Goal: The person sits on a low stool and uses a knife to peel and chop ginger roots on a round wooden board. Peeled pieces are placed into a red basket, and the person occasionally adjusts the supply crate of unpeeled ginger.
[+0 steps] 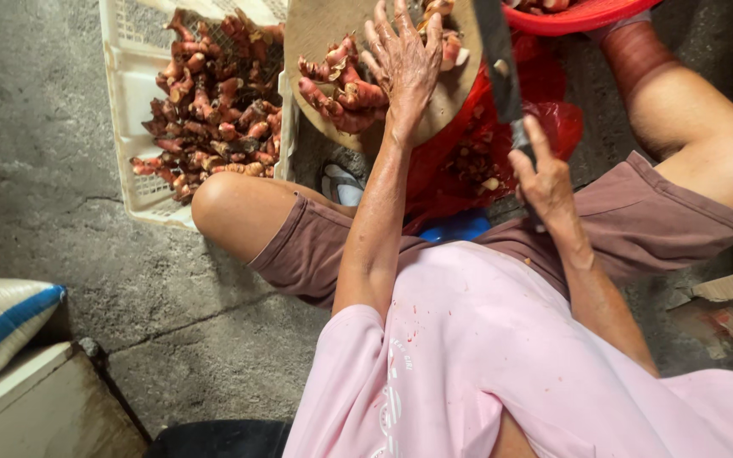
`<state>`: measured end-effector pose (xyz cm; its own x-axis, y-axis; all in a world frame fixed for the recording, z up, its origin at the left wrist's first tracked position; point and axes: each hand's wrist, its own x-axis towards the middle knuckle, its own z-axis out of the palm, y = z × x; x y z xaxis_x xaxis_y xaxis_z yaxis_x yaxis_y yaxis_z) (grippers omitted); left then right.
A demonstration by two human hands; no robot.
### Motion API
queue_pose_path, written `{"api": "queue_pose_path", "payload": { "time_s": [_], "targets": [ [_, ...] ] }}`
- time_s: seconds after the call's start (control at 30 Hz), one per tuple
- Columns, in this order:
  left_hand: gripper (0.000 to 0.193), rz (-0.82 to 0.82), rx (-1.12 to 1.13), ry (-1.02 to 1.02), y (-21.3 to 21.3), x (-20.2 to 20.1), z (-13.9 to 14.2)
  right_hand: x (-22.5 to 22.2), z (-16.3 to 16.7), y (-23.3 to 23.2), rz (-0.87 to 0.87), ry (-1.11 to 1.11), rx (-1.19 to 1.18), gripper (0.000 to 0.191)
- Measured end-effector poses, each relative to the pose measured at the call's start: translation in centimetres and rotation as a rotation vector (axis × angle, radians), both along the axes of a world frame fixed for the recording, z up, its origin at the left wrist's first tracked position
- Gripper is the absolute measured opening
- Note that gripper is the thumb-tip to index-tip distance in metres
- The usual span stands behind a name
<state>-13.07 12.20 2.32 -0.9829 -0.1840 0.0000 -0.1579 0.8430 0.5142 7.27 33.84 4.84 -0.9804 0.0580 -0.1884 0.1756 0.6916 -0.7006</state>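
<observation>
Pink cloth [502, 356] fills the near edge of the head view; beyond it the right hand [546, 182] is closed round the handle of a dark cleaver [499, 59], blade raised over the round wooden block [324, 34]. On that block the left hand [402, 59] lies spread, fingers open, pressing reddish roots [341, 93], with more heaped in the white crate [129, 102]. Those splayed fingertips sit near the blade's path, so a misjudged chop or a rolling root could likely cut them.

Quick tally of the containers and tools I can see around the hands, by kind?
White crate: 1
Red basin: 1
Round chopping board: 1
Cleaver, in the right hand: 1
Total: 4
The left hand rests on reddish roots.
</observation>
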Motion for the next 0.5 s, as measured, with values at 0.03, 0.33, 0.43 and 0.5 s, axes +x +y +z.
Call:
{"api": "queue_pose_path", "payload": {
  "time_s": [0.03, 0.33, 0.43, 0.5],
  "targets": [
    [0.075, 0.018, -0.018, -0.044, 0.4, -0.3, 0.2, 0.4, -0.2, -0.2, 0.196, 0.264, 0.209, 0.061],
    [0.069, 0.086, -0.162, 0.245, 1.3, -1.5, -0.8, 0.8, 1.0, -2.3, -0.120, -0.449, -0.545, 0.067],
    [0.058, 0.092, -0.072, 0.284, 0.7, -1.9, -1.1, -0.4, 0.7, -3.6, -0.110, -0.524, -0.693, 0.069],
    [0.049, 0.131, 0.007, 0.297, 0.2, -2.0, -1.2, -1.0, 0.4, -4.3, -0.097, -0.546, -0.720, 0.069]
  ]
}}
